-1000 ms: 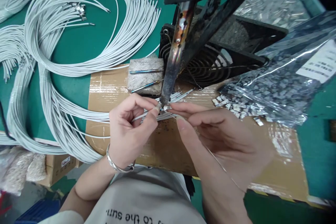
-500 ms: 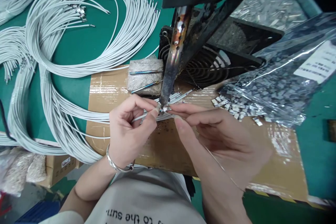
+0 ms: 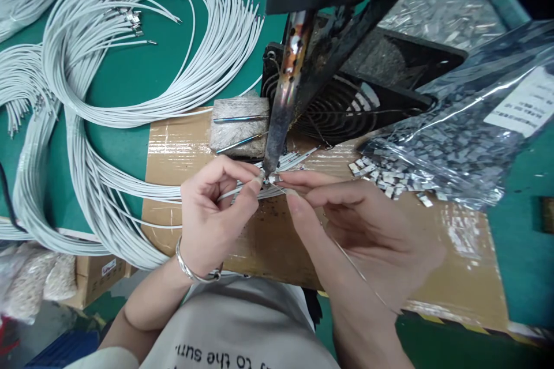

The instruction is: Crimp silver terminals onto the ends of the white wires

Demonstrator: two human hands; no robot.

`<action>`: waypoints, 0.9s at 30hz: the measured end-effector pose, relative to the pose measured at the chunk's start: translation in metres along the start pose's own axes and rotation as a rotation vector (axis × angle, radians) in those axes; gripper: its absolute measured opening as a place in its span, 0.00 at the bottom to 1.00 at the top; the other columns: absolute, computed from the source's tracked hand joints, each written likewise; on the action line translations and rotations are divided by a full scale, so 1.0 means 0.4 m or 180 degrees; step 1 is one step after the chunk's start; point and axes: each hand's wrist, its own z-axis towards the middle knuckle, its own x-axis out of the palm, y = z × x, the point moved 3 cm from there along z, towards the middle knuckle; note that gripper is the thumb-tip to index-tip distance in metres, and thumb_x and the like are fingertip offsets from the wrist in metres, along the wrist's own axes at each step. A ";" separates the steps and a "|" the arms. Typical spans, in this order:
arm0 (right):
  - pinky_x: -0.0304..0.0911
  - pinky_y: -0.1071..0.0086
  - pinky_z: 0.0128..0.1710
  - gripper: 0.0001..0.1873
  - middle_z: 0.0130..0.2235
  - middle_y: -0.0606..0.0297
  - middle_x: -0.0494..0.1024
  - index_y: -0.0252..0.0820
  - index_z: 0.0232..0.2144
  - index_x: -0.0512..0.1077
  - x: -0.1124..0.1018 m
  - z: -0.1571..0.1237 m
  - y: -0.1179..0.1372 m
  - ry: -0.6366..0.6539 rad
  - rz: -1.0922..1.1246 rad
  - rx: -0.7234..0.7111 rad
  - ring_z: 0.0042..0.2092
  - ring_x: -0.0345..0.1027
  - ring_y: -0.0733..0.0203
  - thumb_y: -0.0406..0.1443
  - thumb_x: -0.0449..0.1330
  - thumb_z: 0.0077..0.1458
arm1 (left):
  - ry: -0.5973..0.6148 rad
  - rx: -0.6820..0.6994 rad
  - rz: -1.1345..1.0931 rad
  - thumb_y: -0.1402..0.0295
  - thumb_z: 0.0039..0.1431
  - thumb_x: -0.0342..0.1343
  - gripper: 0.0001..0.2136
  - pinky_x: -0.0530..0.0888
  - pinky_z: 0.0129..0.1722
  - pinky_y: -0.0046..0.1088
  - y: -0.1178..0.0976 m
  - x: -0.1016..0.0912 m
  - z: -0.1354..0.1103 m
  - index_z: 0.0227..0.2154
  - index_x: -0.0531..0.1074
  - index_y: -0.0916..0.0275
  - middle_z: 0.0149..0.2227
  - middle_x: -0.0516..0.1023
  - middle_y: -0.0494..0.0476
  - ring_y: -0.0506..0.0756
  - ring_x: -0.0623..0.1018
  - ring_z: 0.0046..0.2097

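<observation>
My left hand (image 3: 220,210) is closed in a pinch on a white wire (image 3: 228,194), its fingertips right beside the iron's tip. The soldering iron (image 3: 280,118) comes down from above, its dark tip touching or nearly touching a small shiny metal terminal (image 3: 274,179) between my hands. My right hand (image 3: 367,225) pinches a thin strand of solder wire (image 3: 357,270), which runs back across the palm to the wrist. Its index fingertip reaches the terminal's right side; whether it grips the terminal too, I cannot tell. My fingers partly hide the joint.
Bundles of white wires (image 3: 130,109) cover the left. Beyond my hands sit a wrapped block (image 3: 240,112) with two metal rods and a black fan (image 3: 337,106). Loose metal terminals (image 3: 389,179) spill from a plastic bag (image 3: 459,132) at right. Cardboard (image 3: 454,259) lies underneath.
My right hand has shifted very slightly left, and the solder wire's end sits a little closer to the iron's tip. My left hand stays in place.
</observation>
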 end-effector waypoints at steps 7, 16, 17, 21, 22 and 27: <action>0.80 0.67 0.49 0.12 0.43 0.66 0.88 0.46 0.35 0.78 0.001 -0.001 0.001 -0.0010 0.0028 -0.0018 0.46 0.84 0.60 0.24 0.69 0.57 | -0.0013 0.0025 0.0030 0.79 0.57 0.65 0.08 0.57 0.21 0.25 -0.001 0.000 -0.001 0.26 0.78 0.61 0.33 0.84 0.52 0.48 0.72 0.29; 0.79 0.68 0.49 0.11 0.43 0.67 0.88 0.47 0.35 0.77 -0.002 0.000 -0.002 0.0018 -0.0019 0.0026 0.46 0.84 0.61 0.24 0.69 0.58 | -0.0014 -0.0014 0.0105 0.78 0.56 0.65 0.08 0.57 0.21 0.25 0.000 0.001 0.003 0.25 0.77 0.61 0.32 0.83 0.52 0.48 0.69 0.27; 0.79 0.67 0.48 0.11 0.43 0.66 0.88 0.47 0.35 0.77 -0.001 0.000 -0.002 0.0016 -0.0019 0.0005 0.45 0.84 0.60 0.24 0.69 0.58 | -0.0018 -0.0024 0.0108 0.78 0.56 0.65 0.08 0.57 0.21 0.25 0.001 0.002 0.003 0.25 0.77 0.61 0.33 0.83 0.53 0.48 0.70 0.27; 0.80 0.65 0.46 0.10 0.42 0.66 0.88 0.47 0.34 0.78 0.000 0.001 0.000 -0.0022 -0.0058 -0.0063 0.44 0.85 0.58 0.26 0.70 0.58 | -0.0045 -0.0025 0.0144 0.78 0.55 0.66 0.07 0.57 0.21 0.26 -0.002 0.001 0.000 0.25 0.78 0.60 0.33 0.83 0.54 0.49 0.71 0.27; 0.80 0.65 0.45 0.10 0.42 0.66 0.88 0.47 0.34 0.78 0.000 0.001 0.000 -0.0033 -0.0076 -0.0060 0.44 0.85 0.58 0.26 0.70 0.58 | -0.0054 -0.0020 0.0163 0.78 0.55 0.66 0.07 0.57 0.20 0.26 -0.003 0.001 -0.001 0.25 0.78 0.60 0.33 0.83 0.54 0.49 0.71 0.27; 0.80 0.66 0.45 0.11 0.41 0.67 0.88 0.46 0.35 0.79 0.001 0.000 0.001 -0.0073 -0.0058 -0.0095 0.43 0.85 0.59 0.25 0.70 0.57 | -0.0081 -0.0002 0.0219 0.78 0.55 0.66 0.07 0.57 0.20 0.26 -0.007 0.000 -0.002 0.25 0.78 0.60 0.33 0.84 0.54 0.49 0.70 0.26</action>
